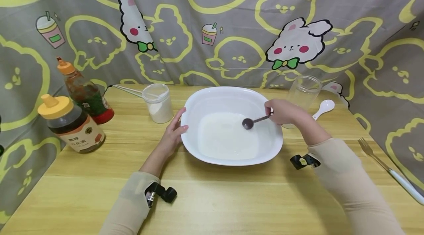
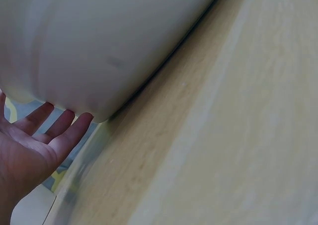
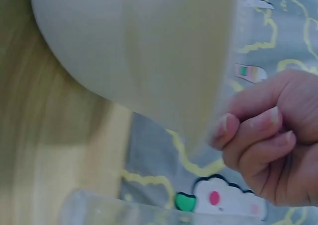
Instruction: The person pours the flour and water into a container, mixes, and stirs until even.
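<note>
A white oval basin (image 1: 232, 99) holds white liquid (image 1: 228, 139). Fingertips of my left hand (image 1: 172, 132) touch the left rim and outer wall; in the left wrist view the fingers (image 2: 69, 135) are spread and fairly straight. Over the right rim, my right hand (image 1: 281, 111) pinches the handle of a dark brown measuring spoon (image 1: 248, 123). The spoon's round bowl is above or at the liquid; I cannot tell which. In the right wrist view, curled fingers (image 3: 261, 135) show beside the basin wall (image 3: 124, 46), and the spoon is hidden.
At left stand a yellow-capped honey jar (image 1: 79, 128) and a red-and-green sauce bottle (image 1: 87, 99). A jar of white powder (image 1: 160, 108) has sticks across its top. On the right are a clear jar (image 1: 303, 93), a white spoon (image 1: 324, 107) and a fork (image 1: 391, 168).
</note>
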`<state>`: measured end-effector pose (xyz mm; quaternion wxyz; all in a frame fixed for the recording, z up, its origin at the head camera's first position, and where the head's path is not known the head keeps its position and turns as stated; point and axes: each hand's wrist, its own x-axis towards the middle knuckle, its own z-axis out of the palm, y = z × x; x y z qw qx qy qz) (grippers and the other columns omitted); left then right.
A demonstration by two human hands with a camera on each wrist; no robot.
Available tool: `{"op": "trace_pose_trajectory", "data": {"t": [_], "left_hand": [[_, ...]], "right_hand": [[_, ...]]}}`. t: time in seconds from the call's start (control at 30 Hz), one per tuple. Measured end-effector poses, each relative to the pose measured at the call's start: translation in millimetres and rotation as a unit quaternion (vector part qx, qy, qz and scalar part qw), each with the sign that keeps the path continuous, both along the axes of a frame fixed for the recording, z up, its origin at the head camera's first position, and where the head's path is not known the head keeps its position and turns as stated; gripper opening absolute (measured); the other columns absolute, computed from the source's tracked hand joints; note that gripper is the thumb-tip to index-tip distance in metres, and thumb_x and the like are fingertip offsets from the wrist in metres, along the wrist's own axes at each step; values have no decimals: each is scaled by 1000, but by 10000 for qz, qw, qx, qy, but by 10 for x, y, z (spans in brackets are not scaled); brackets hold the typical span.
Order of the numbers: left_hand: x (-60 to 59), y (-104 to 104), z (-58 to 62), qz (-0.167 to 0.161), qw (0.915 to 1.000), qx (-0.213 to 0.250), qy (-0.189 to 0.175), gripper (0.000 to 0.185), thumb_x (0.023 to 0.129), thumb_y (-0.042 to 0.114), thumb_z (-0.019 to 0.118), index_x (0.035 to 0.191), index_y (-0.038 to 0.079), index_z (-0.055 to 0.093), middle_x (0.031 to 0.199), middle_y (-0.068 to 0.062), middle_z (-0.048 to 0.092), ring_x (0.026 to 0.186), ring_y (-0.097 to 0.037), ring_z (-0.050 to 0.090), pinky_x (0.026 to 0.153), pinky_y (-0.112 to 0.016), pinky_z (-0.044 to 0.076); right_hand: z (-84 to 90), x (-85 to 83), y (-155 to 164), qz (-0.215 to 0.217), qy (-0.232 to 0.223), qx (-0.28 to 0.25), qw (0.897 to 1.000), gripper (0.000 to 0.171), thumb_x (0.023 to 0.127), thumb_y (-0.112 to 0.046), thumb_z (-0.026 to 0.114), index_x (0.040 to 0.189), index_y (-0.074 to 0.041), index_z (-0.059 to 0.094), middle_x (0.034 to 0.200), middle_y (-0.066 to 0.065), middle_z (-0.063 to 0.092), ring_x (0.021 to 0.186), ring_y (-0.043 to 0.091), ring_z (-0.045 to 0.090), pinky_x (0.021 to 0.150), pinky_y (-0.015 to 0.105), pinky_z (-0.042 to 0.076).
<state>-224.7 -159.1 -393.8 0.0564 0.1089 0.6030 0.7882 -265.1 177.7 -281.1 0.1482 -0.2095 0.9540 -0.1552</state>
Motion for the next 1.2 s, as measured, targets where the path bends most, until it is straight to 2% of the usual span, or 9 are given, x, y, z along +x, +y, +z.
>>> {"op": "trace_pose_trajectory", "data": {"t": [0.13,0.23,0.53,0.73,0.9,1.07,1.2], "left_hand": [[-3,6,2,6,10000,13,-31,64,80,9,49,138,20,22,131,-19,29,112,-44,31,82,-49,41],[-4,4,0,15,10000,8,-63,64,80,9,48,138,20,22,131,-18,29,111,-44,32,82,-48,42],[0,15,-1,6,10000,23,-32,65,79,10,49,137,20,23,129,-21,30,108,-43,35,73,-38,49],[-8,13,-5,13,10000,3,-39,64,79,11,50,137,21,23,130,-19,30,109,-42,35,74,-38,49],[-8,18,-16,-15,10000,5,-12,63,81,9,48,137,20,22,130,-19,29,109,-42,35,72,-36,50],[-1,16,-10,15,10000,-13,-21,63,80,9,48,138,20,22,131,-18,29,109,-40,37,75,-39,48],[-1,11,-1,23,10000,7,-45,64,80,10,48,138,20,22,130,-18,29,109,-41,35,76,-41,47]], "right_hand": [[-122,-108,-100,-284,122,-412,9987,12,71,6,45,79,0,51,53,6,50,45,16,45,40,24,37],[-200,-181,-193,-482,1,-723,9962,9,74,4,47,81,0,51,51,6,51,45,16,46,40,24,38],[-304,-306,-550,-517,-273,-1276,9901,6,76,4,48,81,1,49,50,7,53,41,14,48,37,22,40],[-386,-245,-728,-58,-519,-1566,9863,3,81,1,48,85,0,49,53,9,53,43,15,48,38,23,41],[-431,-149,-720,395,-1177,-1865,9746,6,83,-1,48,88,1,50,53,9,52,40,14,40,38,22,33],[-367,-35,-598,785,-1864,-1815,9624,7,84,-1,49,89,2,52,51,9,50,38,12,34,37,21,29],[-281,31,-416,1022,-2109,-1597,9589,5,82,1,49,85,0,53,49,7,48,37,11,33,36,19,27]]}}
